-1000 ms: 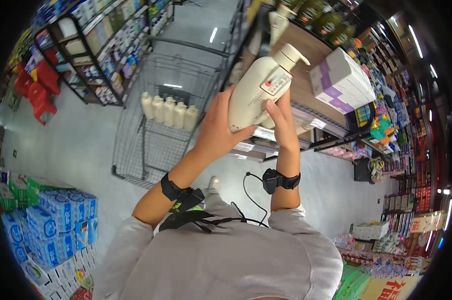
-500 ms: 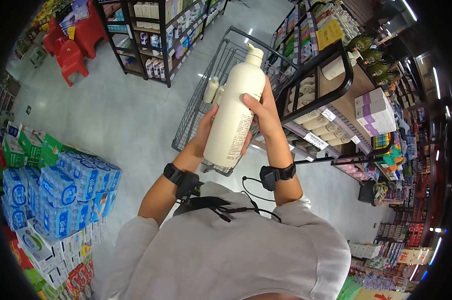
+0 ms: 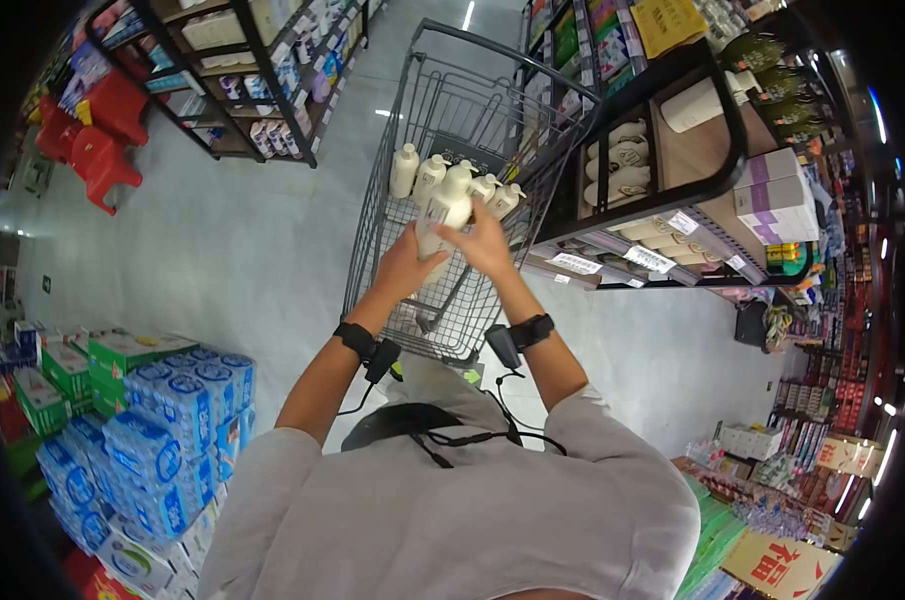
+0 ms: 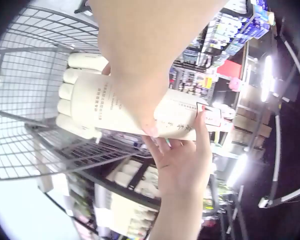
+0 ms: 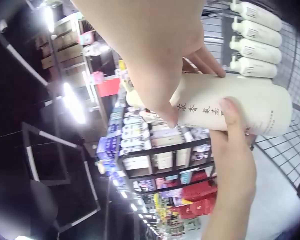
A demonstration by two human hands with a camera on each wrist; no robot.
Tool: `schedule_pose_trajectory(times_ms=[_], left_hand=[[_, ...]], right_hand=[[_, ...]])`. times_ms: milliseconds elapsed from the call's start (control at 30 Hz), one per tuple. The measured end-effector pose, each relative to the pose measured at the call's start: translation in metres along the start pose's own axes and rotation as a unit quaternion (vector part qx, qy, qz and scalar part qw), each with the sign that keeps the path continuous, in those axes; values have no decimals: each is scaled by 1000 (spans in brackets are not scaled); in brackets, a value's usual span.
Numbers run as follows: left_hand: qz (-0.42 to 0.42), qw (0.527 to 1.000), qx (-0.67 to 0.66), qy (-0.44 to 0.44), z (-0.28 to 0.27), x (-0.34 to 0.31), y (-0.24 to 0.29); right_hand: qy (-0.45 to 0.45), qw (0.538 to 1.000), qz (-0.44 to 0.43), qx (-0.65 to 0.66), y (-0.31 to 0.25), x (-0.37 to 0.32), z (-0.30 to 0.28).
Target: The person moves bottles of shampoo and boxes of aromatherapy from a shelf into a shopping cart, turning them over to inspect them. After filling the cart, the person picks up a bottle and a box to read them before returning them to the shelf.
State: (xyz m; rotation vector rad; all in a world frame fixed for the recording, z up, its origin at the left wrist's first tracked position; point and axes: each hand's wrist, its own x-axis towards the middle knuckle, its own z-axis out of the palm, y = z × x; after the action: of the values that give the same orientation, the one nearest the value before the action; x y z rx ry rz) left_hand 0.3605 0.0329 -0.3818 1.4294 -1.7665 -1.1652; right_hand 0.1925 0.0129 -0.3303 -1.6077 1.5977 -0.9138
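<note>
Bottle (image 5: 240, 90), held: dark Chinese characters along its side, 浓香氨基 legible in the right wrist view, remainder of the line covered; smaller print too fine to read. Carton (image 3: 772, 565), lower right of the head view: large red 福. Yellow sign (image 3: 667, 25): dark characters, seemingly Chinese, blurred beyond reading. White price tags (image 3: 650, 260): printed, figures illegible. Blue packs (image 3: 187, 400): oval emblem, lettering unclear.
</note>
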Motion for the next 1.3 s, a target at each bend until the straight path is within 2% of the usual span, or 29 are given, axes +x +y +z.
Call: schedule_pose_trajectory(times_ms=[67,100,167,200,300,333,367,433,467,533,567,600,700,767,833,900,967,1000,1033,1100,1133,1167,1233,1267,1300], left_hand=[[-68,996,35,-35,12,34,-40],[-75,996,39,-41,20,51,-65],[-82,992,91,-12,34,87,-113],[-137,985,104,-25,38,105,-130],[-178,977,117,5,56,147,-195],[-224,969,105,-12,59,159,-208],[-231,967,108,-19,63,165,-220],[-141,990,-14,16,73,174,-257],[-112,994,6,17,79,176,-276],[-142,990,8,15,83,179,-285],[-169,986,11,14,83,178,-289],[-153,987,-37,33,85,180,-294],[-170,984,45,22,74,188,-263],[-169,984,35,35,79,192,-280],[-217,975,-29,43,76,200,-284],[-217,975,-20,35,71,209,-288],[-219,971,-85,42,76,219,-310],[-249,951,-176,53,75,225,-314],[-244,952,-179,51,70,233,-299],[-296,946,-132,26,49,248,-260],[-253,961,-103,46,49,251,-265],[-249,962,-104,47,40,251,-256],[-205,951,-232,-13,9,247,-218],[-159,946,-283,9,-6,241,-177],[-153,947,-282,10,-18,234,-165]], right_hand=[[-6,1000,19,18,49,26,35],[-17,999,26,31,73,41,53],[-13,997,40,63,109,69,86],[-7,995,48,88,126,83,102],[-15,987,89,130,176,125,149],[-16,987,91,128,191,136,163],[-17,986,100,132,205,145,175],[-37,971,111,209,224,163,191],[-36,970,115,211,230,170,196],[-8,988,65,142,238,176,204],[-5,987,74,146,240,179,210],[14,986,89,139,244,184,215],[47,976,103,187,248,186,218],[62,957,107,261,259,184,223],[54,957,125,258,257,175,203],[-9,945,157,288,262,158,175],[-15,927,158,340,269,134,138],[-6,937,169,306,268,124,117],[4,945,182,273,267,111,97],[8,960,227,166,277,86,63],[34,967,223,120,275,77,44],[60,971,219,74,270,68,29],[128,985,119,2,250,63,11],[141,982,92,-91,227,64,4],[152,976,145,-56,220,63,4]])
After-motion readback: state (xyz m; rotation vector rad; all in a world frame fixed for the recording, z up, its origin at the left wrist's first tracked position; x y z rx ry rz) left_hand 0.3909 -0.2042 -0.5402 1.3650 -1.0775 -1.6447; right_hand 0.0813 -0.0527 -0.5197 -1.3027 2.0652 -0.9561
